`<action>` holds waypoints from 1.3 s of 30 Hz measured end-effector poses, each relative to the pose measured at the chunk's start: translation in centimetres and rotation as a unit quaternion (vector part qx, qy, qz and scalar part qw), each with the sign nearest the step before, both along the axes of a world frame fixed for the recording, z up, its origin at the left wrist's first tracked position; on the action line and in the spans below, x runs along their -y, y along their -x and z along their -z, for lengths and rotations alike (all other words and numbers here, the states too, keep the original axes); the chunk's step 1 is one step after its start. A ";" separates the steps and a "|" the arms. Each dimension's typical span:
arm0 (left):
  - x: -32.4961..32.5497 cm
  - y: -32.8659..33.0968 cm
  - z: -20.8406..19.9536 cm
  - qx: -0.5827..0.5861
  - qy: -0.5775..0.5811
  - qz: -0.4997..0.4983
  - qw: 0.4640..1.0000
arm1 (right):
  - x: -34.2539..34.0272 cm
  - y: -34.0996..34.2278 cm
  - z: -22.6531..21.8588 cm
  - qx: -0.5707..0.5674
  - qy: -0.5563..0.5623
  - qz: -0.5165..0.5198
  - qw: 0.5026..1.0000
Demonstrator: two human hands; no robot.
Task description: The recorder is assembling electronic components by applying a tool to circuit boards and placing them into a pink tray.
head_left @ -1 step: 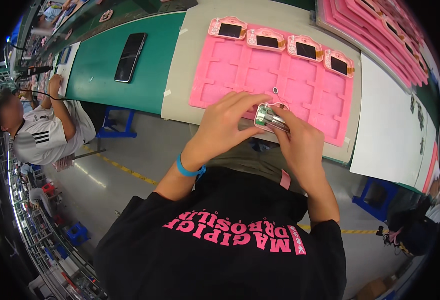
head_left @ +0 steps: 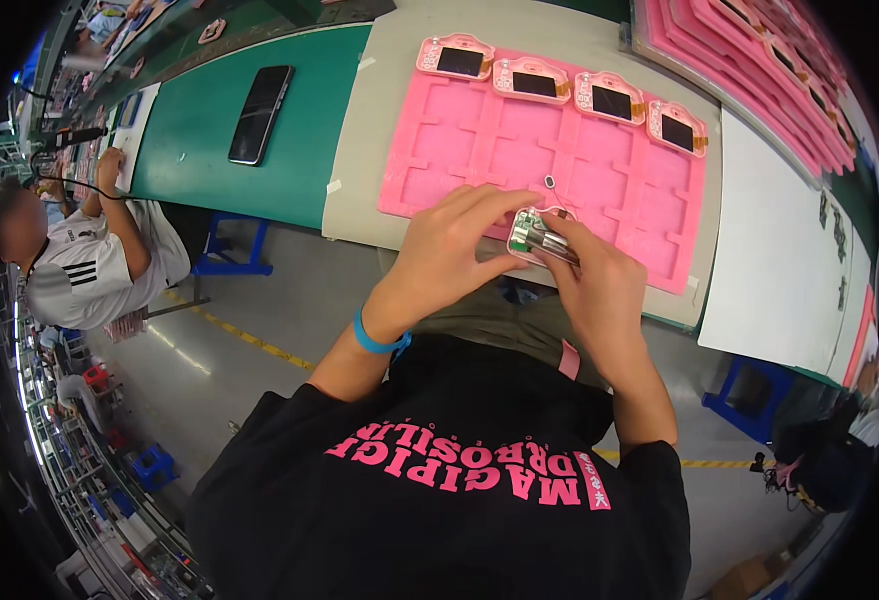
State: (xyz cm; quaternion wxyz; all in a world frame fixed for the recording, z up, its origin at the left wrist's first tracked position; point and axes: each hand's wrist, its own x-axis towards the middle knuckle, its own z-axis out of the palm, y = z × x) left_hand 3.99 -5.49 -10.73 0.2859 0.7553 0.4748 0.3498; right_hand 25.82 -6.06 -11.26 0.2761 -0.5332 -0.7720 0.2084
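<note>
Between my hands is a small electronic device (head_left: pixel 525 232), a light-coloured casing with a green circuit board and a silvery metal part showing inside. My left hand (head_left: pixel 457 240) grips its left side, thumb below and fingers along the upper edge. My right hand (head_left: pixel 595 275) holds the right side, with fingers over the metal part and hiding some of it. A small oval component (head_left: pixel 550 182) on thin wires sticks out above the casing. Just beyond lies a pink tray (head_left: pixel 520 160), whose far row holds several pink device housings (head_left: pixel 610 98) with dark screens.
A black smartphone (head_left: pixel 261 115) lies on the green mat (head_left: pixel 195 130) to the left. Stacked pink trays (head_left: pixel 750 90) stand at the far right beside a white sheet (head_left: pixel 770 240). A co-worker (head_left: pixel 110 240) sits at the left. Blue stools (head_left: pixel 750 395) stand below the table.
</note>
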 end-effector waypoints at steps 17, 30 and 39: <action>-11.8 2.1 -8.6 0.037 0.079 -0.102 0.991 | 2.4 -6.8 -1.7 -0.157 0.047 0.191 0.968; -21.7 -5.6 -3.2 -0.113 0.023 0.052 0.992 | 3.1 -22.1 -0.2 -0.189 0.007 0.368 0.910; -15.9 -9.4 -1.7 -0.213 -0.201 0.134 0.947 | -3.3 -56.6 8.8 0.041 -0.073 0.580 0.810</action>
